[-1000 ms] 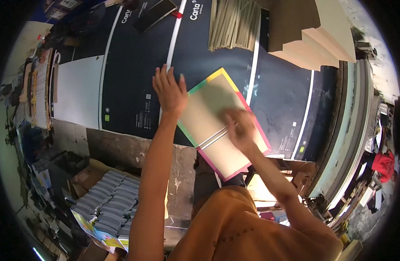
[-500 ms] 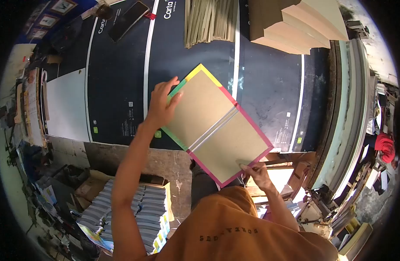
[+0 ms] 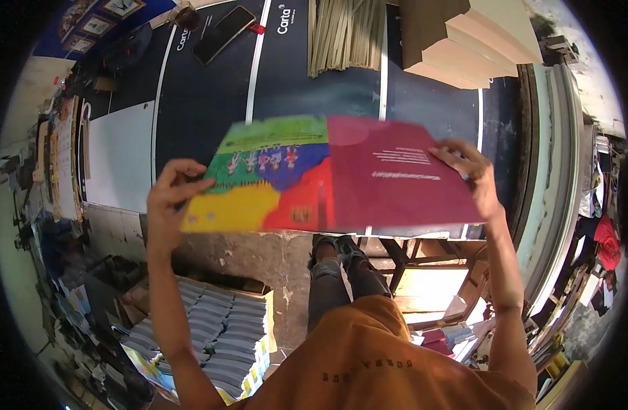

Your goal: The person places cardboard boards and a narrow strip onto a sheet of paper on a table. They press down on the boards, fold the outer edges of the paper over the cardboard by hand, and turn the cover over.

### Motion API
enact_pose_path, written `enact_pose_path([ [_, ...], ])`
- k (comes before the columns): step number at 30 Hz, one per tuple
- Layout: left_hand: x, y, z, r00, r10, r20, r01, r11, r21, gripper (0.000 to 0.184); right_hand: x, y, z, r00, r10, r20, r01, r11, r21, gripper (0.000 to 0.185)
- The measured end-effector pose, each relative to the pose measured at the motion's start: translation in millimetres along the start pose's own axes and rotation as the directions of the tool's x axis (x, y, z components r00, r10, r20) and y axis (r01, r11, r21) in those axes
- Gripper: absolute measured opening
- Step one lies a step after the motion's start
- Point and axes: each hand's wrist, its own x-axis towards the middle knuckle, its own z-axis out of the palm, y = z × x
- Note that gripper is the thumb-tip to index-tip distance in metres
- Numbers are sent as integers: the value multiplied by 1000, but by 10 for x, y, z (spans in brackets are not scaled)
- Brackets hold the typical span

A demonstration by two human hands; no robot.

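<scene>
A book cover [image 3: 379,184] lies spread wide between my hands above the near side of the table, its printed outer face up. One half is maroon with white text; the other is green, blue, yellow and red with small cartoon figures, and the print reads upside down. My left hand [image 3: 176,188] pinches the colourful end, thumb and fingers closed on the edge. At the maroon end, my right hand [image 3: 471,167] grips the edge, with fingers over the top. The cover is slightly blurred, and its inner side is hidden.
The table has a dark covering [image 3: 286,96] with white stripes. Board strips [image 3: 344,37], tan board stacks [image 3: 464,44], a phone [image 3: 224,34] and a glass [image 3: 184,15] lie along the far side. Bundled book blocks [image 3: 218,335] stand low at left.
The cover has been flipped from its bare board inside to its printed face and turned to lie crosswise. My right hand has moved up and right; my left hand has shifted left and down.
</scene>
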Motion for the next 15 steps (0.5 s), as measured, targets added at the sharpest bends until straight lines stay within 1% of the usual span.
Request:
enact_pose_path([
  [1,-116,-63,71,1000,0,3,0,998,68,42,95,3,89,998,-35,-43,31,996,-81,44],
  [2,-225,-135,147,1000,0,6,-1,991,136,46,125,159,217,995,-91,-36,82,977,-197,46],
  [3,-320,-182,242,986,-139,95,128,985,119,53,140,297,350,995,-102,-6,96,946,-309,48],
  [4,-375,-165,377,972,-195,128,145,936,321,66,134,399,482,994,-110,29,112,902,-418,51],
  [6,-497,-363,658,945,-305,119,233,883,408,69,52,414,791,998,-36,-47,15,921,-389,52],
  [7,-456,-385,828,967,-244,79,191,891,412,66,46,377,927,997,0,-80,-29,928,-371,53],
  [9,-190,-361,1254,993,-121,4,108,899,423,63,181,109,1230,994,24,-104,-56,948,-312,56],
  [10,3,-378,1462,995,-74,-69,96,895,435,61,329,-84,1370,992,38,-118,-74,945,-318,58],
  [11,193,-410,1642,989,-21,-144,85,889,450,59,500,-224,1519,987,-5,-162,-48,946,-320,61],
  [12,313,-451,1789,978,-43,-203,144,843,518,58,667,-288,1691,989,26,-149,-75,941,-331,65],
  [13,412,-501,1922,963,-57,-262,205,789,579,58,848,-409,1799,987,134,-89,-157,924,-349,71],
  [14,478,-557,2027,945,-63,-321,263,728,633,57,1024,-455,1908,985,140,-99,-167,915,-367,73],
  [15,495,-615,2106,935,-81,-344,293,722,627,57,1176,-463,2033,982,151,-109,-182,906,-382,75],
])
